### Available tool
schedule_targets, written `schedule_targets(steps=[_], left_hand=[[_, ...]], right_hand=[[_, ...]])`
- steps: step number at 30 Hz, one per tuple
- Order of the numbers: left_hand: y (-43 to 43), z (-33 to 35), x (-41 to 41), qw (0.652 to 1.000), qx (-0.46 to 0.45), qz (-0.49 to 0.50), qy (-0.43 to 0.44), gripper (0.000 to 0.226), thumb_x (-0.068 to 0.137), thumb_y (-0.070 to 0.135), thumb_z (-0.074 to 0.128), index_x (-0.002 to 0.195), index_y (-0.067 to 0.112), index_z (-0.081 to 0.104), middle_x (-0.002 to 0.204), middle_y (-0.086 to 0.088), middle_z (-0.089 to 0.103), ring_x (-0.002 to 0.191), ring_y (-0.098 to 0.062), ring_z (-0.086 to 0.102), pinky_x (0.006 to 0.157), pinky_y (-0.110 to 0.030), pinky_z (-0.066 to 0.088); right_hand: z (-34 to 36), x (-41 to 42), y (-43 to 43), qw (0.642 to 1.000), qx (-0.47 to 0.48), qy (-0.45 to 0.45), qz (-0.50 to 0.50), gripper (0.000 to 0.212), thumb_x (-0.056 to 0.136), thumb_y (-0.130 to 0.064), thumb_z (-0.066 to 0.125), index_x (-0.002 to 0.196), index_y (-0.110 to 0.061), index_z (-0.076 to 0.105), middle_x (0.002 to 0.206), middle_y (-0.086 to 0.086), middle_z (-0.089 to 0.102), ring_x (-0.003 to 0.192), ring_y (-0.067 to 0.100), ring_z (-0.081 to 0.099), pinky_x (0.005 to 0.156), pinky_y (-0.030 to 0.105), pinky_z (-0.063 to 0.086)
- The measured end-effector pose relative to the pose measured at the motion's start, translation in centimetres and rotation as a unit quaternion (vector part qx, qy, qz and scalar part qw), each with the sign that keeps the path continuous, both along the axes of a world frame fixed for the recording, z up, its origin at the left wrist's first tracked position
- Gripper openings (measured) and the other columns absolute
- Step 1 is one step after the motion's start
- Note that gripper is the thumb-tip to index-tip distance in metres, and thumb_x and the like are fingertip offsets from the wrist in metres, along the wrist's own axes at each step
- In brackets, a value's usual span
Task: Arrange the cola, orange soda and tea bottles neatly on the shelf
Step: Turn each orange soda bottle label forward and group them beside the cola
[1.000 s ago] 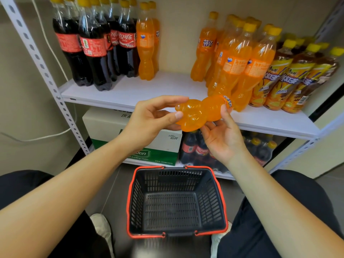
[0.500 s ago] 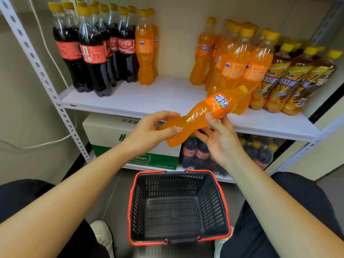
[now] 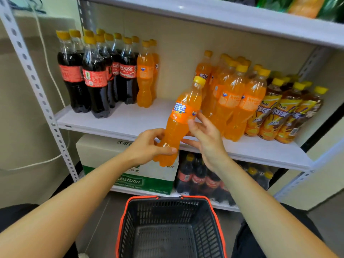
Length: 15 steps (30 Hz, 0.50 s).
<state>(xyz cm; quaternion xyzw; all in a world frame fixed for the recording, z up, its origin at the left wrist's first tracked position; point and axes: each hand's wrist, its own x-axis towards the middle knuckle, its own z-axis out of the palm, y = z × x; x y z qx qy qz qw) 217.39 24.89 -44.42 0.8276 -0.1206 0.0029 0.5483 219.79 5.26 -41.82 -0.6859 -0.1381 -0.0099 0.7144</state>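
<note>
My left hand (image 3: 149,146) grips the lower part of an orange soda bottle (image 3: 183,116), which tilts with its yellow cap up and to the right, in front of the white shelf (image 3: 130,118). My right hand (image 3: 204,138) touches the bottle's right side with loosely spread fingers. On the shelf, cola bottles (image 3: 93,75) stand at the left with two orange sodas (image 3: 146,75) beside them. More orange sodas (image 3: 234,97) stand at the middle right, and tea bottles (image 3: 284,112) at the far right.
A black basket with a red rim (image 3: 167,198) sits on the floor below my hands. The lower shelf holds a white and green water carton (image 3: 130,175) and more cola bottles (image 3: 197,177). A perforated metal post (image 3: 37,86) stands at the left, and an upper shelf board (image 3: 223,15) runs above.
The bottle has swung from lying nearly flat to tilted upright and has risen toward the shelf. My right hand has shifted from under the bottle to its side.
</note>
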Motion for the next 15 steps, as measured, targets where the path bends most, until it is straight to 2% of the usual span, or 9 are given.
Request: schedule_targets(steps=[3, 5, 8, 10, 12, 15], left_hand=[[1.0, 0.1, 1.5, 0.998, -0.042, 0.036, -0.001, 0.034, 0.087, 0.031, 0.081, 0.117, 0.023, 0.067, 0.104, -0.001, 0.068, 0.088, -0.024, 0.071, 0.076, -0.037, 0.057], [1.9, 0.4, 2.7, 0.995, -0.069, 0.065, -0.013, 0.032, 0.085, 0.035, 0.08, 0.113, 0.025, 0.068, 0.102, -0.002, 0.065, 0.088, -0.027, 0.072, 0.073, -0.038, 0.057], [3.4, 0.9, 4.7, 0.989, -0.073, 0.123, -0.04, 0.039, 0.079, 0.041, 0.081, 0.111, 0.026, 0.067, 0.103, -0.001, 0.064, 0.086, -0.03, 0.073, 0.077, -0.043, 0.06], [4.5, 1.1, 6.3, 0.98, -0.053, 0.175, -0.073, 0.043, 0.077, 0.042, 0.083, 0.111, 0.024, 0.066, 0.098, 0.004, 0.064, 0.076, -0.021, 0.072, 0.071, -0.041, 0.06], [5.5, 1.1, 8.0, 0.967, -0.027, 0.23, -0.107, 0.047, 0.071, 0.047, 0.081, 0.108, 0.024, 0.065, 0.092, 0.011, 0.066, 0.065, -0.011, 0.068, 0.066, -0.035, 0.056], [7.2, 0.4, 10.7, 0.948, 0.014, 0.295, -0.122, 0.045, 0.072, 0.046, 0.085, 0.107, 0.025, 0.065, 0.095, 0.009, 0.068, 0.08, -0.018, 0.068, 0.075, -0.036, 0.052]], right_hand=[[0.1, 3.0, 0.2, 0.997, -0.025, 0.002, -0.069, 0.042, 0.095, -0.043, 0.066, 0.129, -0.02, 0.064, 0.114, 0.001, 0.074, 0.102, 0.022, 0.073, 0.075, 0.029, 0.061], [-0.3, 5.6, 0.4, 0.988, -0.087, -0.031, -0.12, 0.028, 0.097, -0.029, 0.068, 0.121, -0.014, 0.067, 0.112, 0.004, 0.071, 0.104, 0.024, 0.07, 0.082, 0.032, 0.06], [-0.9, 9.6, 1.0, 0.969, -0.18, -0.062, -0.155, 0.036, 0.093, -0.02, 0.074, 0.126, -0.007, 0.064, 0.121, 0.007, 0.067, 0.111, 0.022, 0.062, 0.097, 0.035, 0.052], [-1.3, 12.3, 1.5, 0.959, -0.221, -0.059, -0.168, 0.047, 0.091, -0.022, 0.076, 0.132, -0.006, 0.059, 0.127, 0.01, 0.063, 0.116, 0.023, 0.058, 0.097, 0.032, 0.046], [-1.6, 14.8, 1.8, 0.954, -0.238, -0.043, -0.18, 0.057, 0.09, -0.024, 0.078, 0.138, -0.005, 0.053, 0.13, 0.013, 0.061, 0.12, 0.027, 0.057, 0.1, 0.036, 0.045], [-2.2, 18.4, 2.6, 0.956, -0.225, -0.029, -0.188, 0.064, 0.088, -0.015, 0.079, 0.141, -0.003, 0.046, 0.133, 0.018, 0.061, 0.122, 0.031, 0.059, 0.105, 0.04, 0.045]])
